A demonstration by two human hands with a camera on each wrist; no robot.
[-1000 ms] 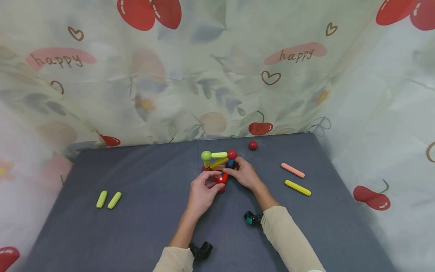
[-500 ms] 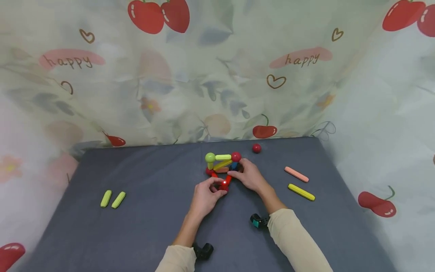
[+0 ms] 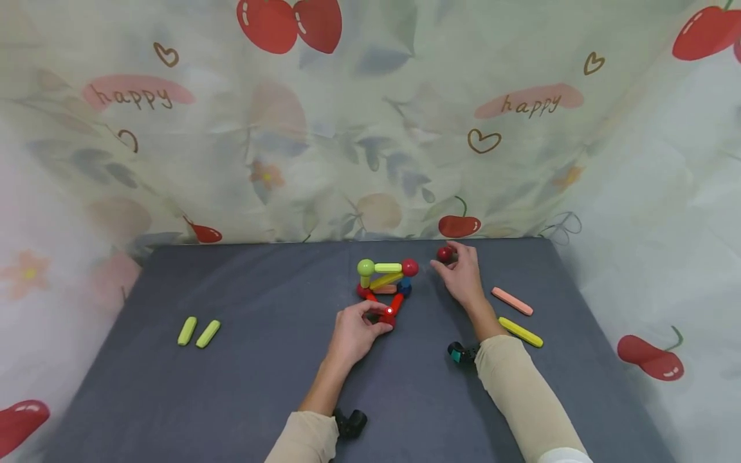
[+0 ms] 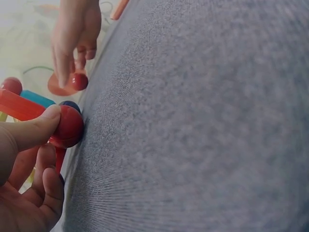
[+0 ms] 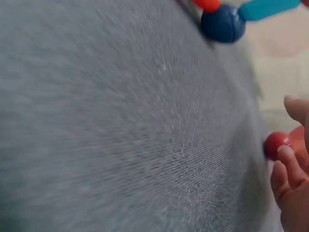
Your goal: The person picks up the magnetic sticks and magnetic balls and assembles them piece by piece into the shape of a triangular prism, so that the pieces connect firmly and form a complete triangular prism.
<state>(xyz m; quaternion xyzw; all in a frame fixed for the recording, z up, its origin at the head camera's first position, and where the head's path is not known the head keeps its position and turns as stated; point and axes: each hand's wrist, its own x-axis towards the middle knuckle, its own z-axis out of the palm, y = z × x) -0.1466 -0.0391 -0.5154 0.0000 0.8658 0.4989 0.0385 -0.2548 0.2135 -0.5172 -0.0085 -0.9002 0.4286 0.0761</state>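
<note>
A frame of coloured rods and balls stands mid-table; its parts include a green ball [image 3: 366, 267], a light green rod [image 3: 388, 267], a dark blue ball [image 5: 223, 23] and a blue rod [image 5: 270, 7]. At the near corner my left hand [image 3: 354, 331] pinches a red ball [image 4: 68, 126], where red rods meet. My right hand [image 3: 461, 275] is at a loose red ball [image 3: 445, 254] near the table's back edge. Its thumb stands apart from the ball while the other fingers are bent beside it; whether they touch it I cannot tell.
Two light green rods [image 3: 198, 332] lie at left. On the right are a pink rod [image 3: 512, 301] and a yellow rod [image 3: 521, 332], the latter partly behind the right forearm. A printed curtain [image 3: 324, 128] rises along the table's back edge.
My right hand has left the frame's blue corner and moved right and away to the loose red ball. My left hand keeps its pinch at the near corner. The head view has shifted slightly.
</note>
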